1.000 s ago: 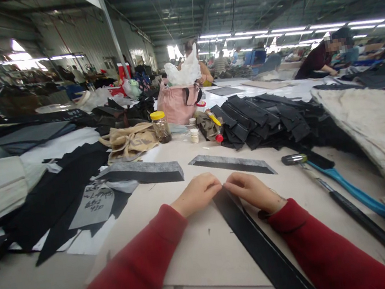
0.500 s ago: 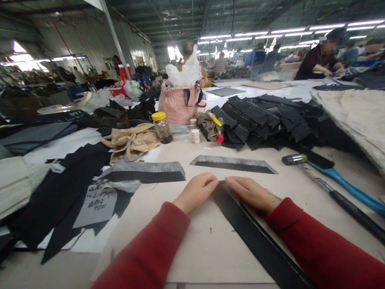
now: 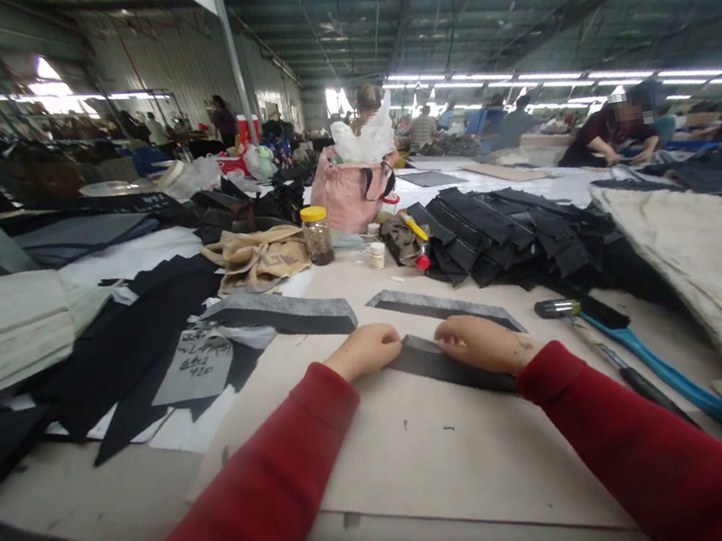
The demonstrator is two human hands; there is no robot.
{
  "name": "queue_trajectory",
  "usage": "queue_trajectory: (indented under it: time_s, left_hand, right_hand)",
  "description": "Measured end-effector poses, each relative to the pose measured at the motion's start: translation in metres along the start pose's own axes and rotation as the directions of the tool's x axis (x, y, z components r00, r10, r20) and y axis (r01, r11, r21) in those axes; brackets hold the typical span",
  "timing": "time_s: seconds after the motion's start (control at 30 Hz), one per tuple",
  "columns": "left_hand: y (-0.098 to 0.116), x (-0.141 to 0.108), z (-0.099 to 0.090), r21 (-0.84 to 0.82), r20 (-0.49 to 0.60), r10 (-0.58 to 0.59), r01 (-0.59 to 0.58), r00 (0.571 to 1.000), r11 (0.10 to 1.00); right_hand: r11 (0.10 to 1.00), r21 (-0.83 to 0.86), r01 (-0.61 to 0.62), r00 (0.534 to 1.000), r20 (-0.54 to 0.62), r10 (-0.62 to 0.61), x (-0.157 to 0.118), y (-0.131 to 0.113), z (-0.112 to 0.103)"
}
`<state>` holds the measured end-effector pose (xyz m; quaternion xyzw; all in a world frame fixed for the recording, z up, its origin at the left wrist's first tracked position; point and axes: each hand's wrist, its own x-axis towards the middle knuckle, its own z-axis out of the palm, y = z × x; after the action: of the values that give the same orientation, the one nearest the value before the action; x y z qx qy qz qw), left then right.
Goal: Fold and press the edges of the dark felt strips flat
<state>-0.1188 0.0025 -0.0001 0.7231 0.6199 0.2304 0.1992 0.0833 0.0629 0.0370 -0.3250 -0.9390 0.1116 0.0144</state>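
Note:
A dark strip of fabric [image 3: 440, 369] lies slantwise on the pale board [image 3: 424, 469], its right part passing under my right wrist. My left hand [image 3: 366, 351] is closed at the strip's left end, fingers curled together at its edge. My right hand [image 3: 484, 344] bends over the strip's far edge with fingertips drawn in on it; the exact grip is partly hidden. Just beyond my hands lie two more dark strips with grey fuzzy faces, a left strip [image 3: 283, 316] and a right strip [image 3: 444, 308].
On the right lie a hammer [image 3: 599, 343] and a blue-handled brush [image 3: 666, 379]. A heap of black pieces [image 3: 510, 226] stands behind. Black fabric [image 3: 141, 339] with a written note [image 3: 192, 368] is at left. A yellow-lidded jar [image 3: 317, 236] and pink bag [image 3: 350, 195] stand farther back.
The strip has swung from running toward me, along my right forearm, to lying across toward the right. My right hand has shifted right, and the whole view has turned slightly left.

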Motion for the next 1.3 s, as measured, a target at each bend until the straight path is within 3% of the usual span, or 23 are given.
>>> queue_trajectory:
  time_s: [0.2,0.47,0.63,1.0,1.3]
  left_hand:
    - [0.002,-0.002,-0.005,0.061,0.019,0.086,-0.087,0.996,0.994]
    - [0.000,0.008,0.006,0.082,-0.064,0.160,-0.154,0.985,0.985]
    - [0.000,0.009,0.006,0.149,-0.062,0.172,-0.162,0.983,0.976]
    - [0.021,0.009,-0.008,0.458,0.131,0.283,-0.311,0.950,0.833]
    - [0.014,0.009,-0.005,0.438,0.161,0.360,-0.394,0.919,0.808]
  right_hand:
    - [0.987,0.142,0.078,0.973,-0.225,-0.045,0.008,-0.014,0.033]
    - [0.978,0.191,0.080,0.968,-0.249,-0.030,0.007,-0.010,0.039]
    - [0.983,0.165,0.079,0.958,-0.285,-0.029,0.006,-0.012,0.041]
    - [0.997,0.048,0.055,0.966,-0.255,-0.041,0.003,-0.019,0.039]
    - [0.997,-0.071,0.008,0.973,-0.231,-0.024,0.001,-0.027,0.036]
